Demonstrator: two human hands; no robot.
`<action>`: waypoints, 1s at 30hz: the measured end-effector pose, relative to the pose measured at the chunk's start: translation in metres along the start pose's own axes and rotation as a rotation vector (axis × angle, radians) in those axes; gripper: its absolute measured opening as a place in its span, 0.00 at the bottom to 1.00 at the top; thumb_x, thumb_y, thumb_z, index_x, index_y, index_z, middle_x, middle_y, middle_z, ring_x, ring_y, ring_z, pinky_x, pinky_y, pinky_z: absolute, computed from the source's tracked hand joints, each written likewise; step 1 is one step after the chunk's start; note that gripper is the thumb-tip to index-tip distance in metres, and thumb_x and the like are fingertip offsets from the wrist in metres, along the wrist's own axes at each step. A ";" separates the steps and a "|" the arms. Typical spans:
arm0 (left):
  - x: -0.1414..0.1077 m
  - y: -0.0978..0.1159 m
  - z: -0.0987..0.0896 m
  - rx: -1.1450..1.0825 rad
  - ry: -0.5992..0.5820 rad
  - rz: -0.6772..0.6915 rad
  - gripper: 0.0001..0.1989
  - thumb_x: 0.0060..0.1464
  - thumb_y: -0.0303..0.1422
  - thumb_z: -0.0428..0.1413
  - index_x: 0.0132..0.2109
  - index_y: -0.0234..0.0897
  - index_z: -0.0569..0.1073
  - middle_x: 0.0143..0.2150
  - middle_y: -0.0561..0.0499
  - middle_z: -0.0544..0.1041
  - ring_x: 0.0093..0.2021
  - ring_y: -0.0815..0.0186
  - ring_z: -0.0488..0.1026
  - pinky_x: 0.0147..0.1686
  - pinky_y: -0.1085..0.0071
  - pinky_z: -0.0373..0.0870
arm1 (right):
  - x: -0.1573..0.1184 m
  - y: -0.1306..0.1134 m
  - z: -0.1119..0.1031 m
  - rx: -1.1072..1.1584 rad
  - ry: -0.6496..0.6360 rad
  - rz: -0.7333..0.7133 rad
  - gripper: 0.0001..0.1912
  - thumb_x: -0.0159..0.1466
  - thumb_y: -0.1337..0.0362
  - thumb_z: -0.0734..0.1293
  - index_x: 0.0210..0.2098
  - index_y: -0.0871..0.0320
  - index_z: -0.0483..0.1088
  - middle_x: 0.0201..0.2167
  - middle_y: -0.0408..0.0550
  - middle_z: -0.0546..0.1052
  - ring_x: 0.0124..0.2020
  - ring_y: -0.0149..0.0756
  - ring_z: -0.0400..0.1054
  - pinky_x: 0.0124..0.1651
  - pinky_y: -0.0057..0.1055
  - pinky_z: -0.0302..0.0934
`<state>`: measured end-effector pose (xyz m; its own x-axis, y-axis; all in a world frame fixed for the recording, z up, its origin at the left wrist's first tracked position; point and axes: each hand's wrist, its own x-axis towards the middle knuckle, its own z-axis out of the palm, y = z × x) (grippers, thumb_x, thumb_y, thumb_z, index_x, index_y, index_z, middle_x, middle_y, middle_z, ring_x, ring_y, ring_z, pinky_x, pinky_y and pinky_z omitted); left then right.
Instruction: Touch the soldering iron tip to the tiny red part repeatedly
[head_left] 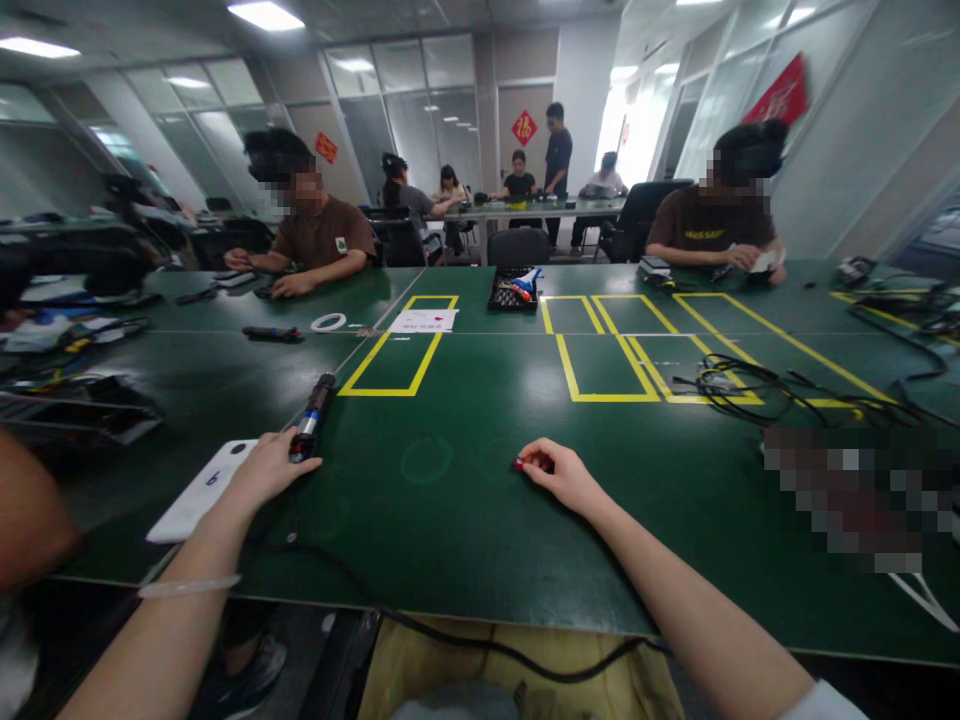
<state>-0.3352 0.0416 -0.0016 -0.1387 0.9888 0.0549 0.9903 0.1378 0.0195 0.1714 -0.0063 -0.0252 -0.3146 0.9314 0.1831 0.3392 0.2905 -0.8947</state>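
Note:
My left hand [277, 468] is at the near end of a black cylindrical tool with a blue band [313, 412], perhaps an electric screwdriver. Its thumb and fingers lie on either side of the tool, which rests lengthwise on the green table [465, 550]. Under my left forearm is a white flat case [199, 495] with rounded corners. Further right, my right hand [556, 472] pinches a small red object [517, 464] just at the table's surface; its kind is too small to make out.
Yellow tape rectangles [379, 392] mark the table beyond my hands. A black tray [513, 288] with tools stands ahead. Tangled black cables [739, 385] lie to the right. A second dark tool [271, 333] and a tape roll [328, 322] lie left. Two people sit opposite.

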 end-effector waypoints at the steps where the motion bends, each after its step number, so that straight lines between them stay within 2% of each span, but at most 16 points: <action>1: -0.001 0.002 0.000 -0.002 0.002 0.000 0.38 0.44 0.53 0.52 0.55 0.29 0.66 0.47 0.35 0.70 0.50 0.47 0.68 0.49 0.57 0.65 | 0.000 0.000 0.000 0.010 -0.002 -0.002 0.08 0.60 0.65 0.65 0.38 0.60 0.71 0.27 0.43 0.72 0.28 0.29 0.64 0.33 0.26 0.58; 5: -0.007 0.023 -0.004 0.005 -0.011 -0.016 0.38 0.45 0.53 0.51 0.56 0.28 0.66 0.46 0.35 0.69 0.51 0.47 0.68 0.50 0.59 0.65 | 0.000 0.000 0.000 0.019 -0.005 -0.013 0.07 0.60 0.65 0.65 0.38 0.59 0.70 0.27 0.42 0.71 0.28 0.29 0.64 0.33 0.26 0.57; 11: -0.021 0.080 -0.009 -0.035 -0.010 -0.014 0.37 0.46 0.52 0.52 0.57 0.32 0.65 0.49 0.38 0.67 0.48 0.50 0.69 0.47 0.60 0.66 | 0.000 0.000 0.001 0.006 -0.004 -0.015 0.05 0.60 0.65 0.65 0.36 0.59 0.70 0.27 0.41 0.71 0.27 0.28 0.62 0.32 0.26 0.56; 24: -0.059 0.239 -0.010 -0.226 0.012 0.298 0.32 0.48 0.45 0.55 0.58 0.36 0.62 0.48 0.43 0.66 0.47 0.57 0.67 0.44 0.66 0.66 | 0.001 0.002 0.000 -0.036 0.034 -0.079 0.04 0.61 0.64 0.64 0.35 0.58 0.68 0.28 0.42 0.70 0.27 0.29 0.61 0.32 0.26 0.57; 30: -0.077 0.296 -0.004 -0.276 0.016 0.434 0.32 0.48 0.44 0.57 0.59 0.39 0.60 0.48 0.44 0.66 0.48 0.58 0.66 0.43 0.67 0.65 | 0.001 0.004 0.000 -0.069 0.068 -0.137 0.03 0.62 0.66 0.62 0.35 0.57 0.67 0.30 0.42 0.68 0.27 0.29 0.61 0.32 0.26 0.58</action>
<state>-0.0316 0.0057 0.0035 0.2822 0.9503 0.1313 0.9169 -0.3074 0.2546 0.1723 -0.0045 -0.0282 -0.3021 0.8941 0.3305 0.3581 0.4278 -0.8299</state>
